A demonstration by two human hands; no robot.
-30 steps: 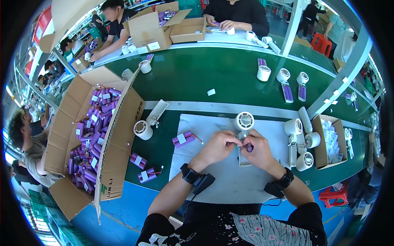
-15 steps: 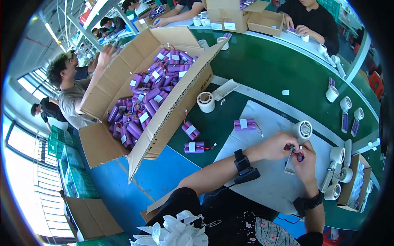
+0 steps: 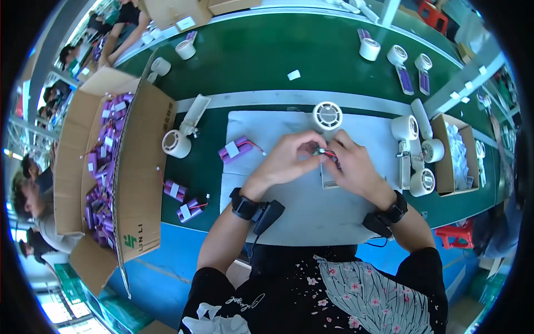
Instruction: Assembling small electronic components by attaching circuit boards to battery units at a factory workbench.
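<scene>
Both hands meet over a pale work mat (image 3: 289, 222) in front of me. My left hand (image 3: 286, 158) pinches a small green circuit board (image 3: 318, 151) between thumb and fingers. Close beside it, my right hand (image 3: 353, 167) is closed on red and black wires (image 3: 332, 157) that run to the board; anything deeper in its grasp is hidden. A white handheld fan (image 3: 327, 116) lies with its round grille just beyond my fingers, and its handle (image 3: 329, 179) partly shows beneath them. Left of my hands, a purple battery pack (image 3: 236, 149) with a white label and wires rests on the mat.
A large carton (image 3: 144, 167) full of purple battery packs stands at left. Two more packs (image 3: 174, 190) and an opened white fan (image 3: 176, 144) lie near it. On the right are several white fan parts (image 3: 405, 128) and a small carton (image 3: 439, 153) of pale pieces. People work beyond.
The view has swung to the right, so the large carton sits further left. My hands remain together at the fan; red and black wires now show, and the purple piece at my right hand is hidden.
</scene>
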